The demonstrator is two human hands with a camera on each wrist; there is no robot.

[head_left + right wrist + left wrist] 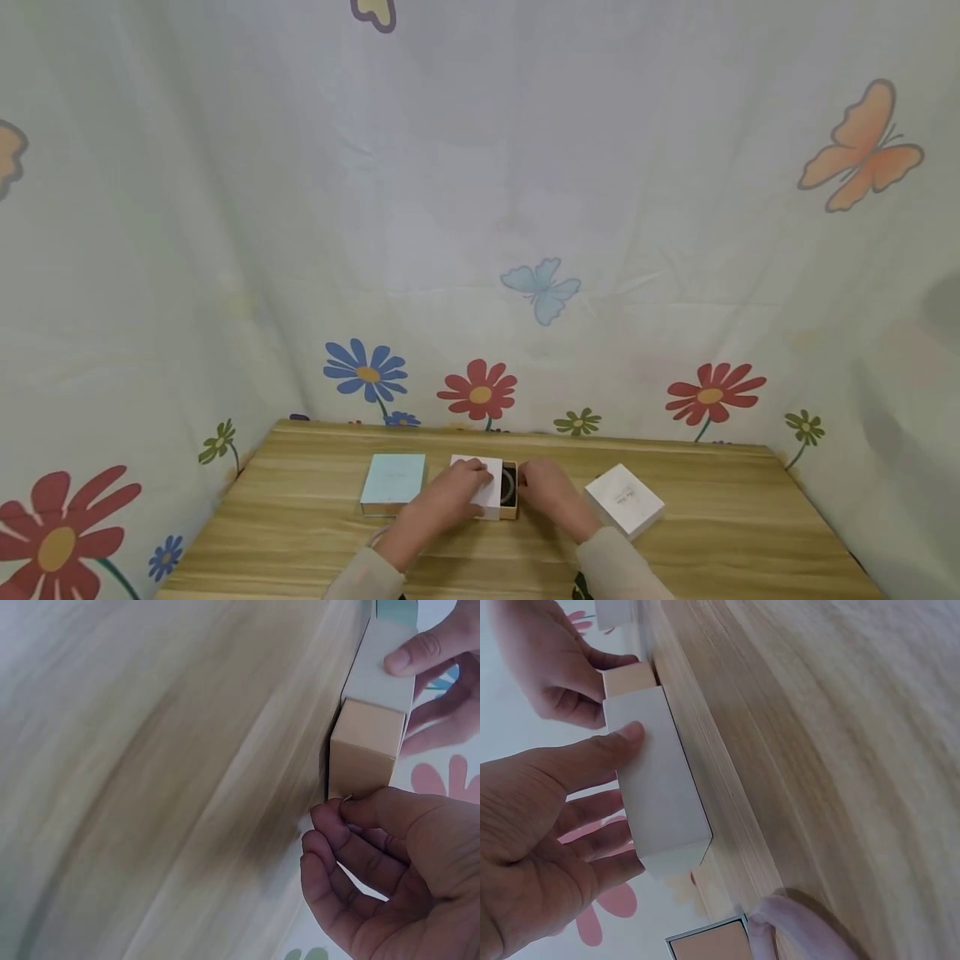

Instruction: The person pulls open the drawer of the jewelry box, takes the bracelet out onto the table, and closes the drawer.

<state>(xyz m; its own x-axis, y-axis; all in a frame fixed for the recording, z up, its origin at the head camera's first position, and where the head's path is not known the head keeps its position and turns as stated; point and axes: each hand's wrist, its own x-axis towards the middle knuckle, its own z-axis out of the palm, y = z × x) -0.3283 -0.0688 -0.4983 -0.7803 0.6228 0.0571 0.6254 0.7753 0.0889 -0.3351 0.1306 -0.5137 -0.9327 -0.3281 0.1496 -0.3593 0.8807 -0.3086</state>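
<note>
The white box (493, 500) sits on the desk (720, 508), between a pale blue box (395, 479) and a second white box (625, 498). From my screen I see the left hand (457, 487) hold its white cover (660, 780), thumb on one side, fingers on the other. The right hand (435, 877) squeezes what looks like a tiny tab (347, 798) between thumb and pointing finger, at the end of the tan drawer (364, 761). I think this step is sliding the drawer, but I can't tell if in or out. Next, I'd want the cover held steady and the drawer moved straight. The cover's side is plain, the drawer pokes out one end, and its black inside shows a round grey loop (512, 483).
</note>
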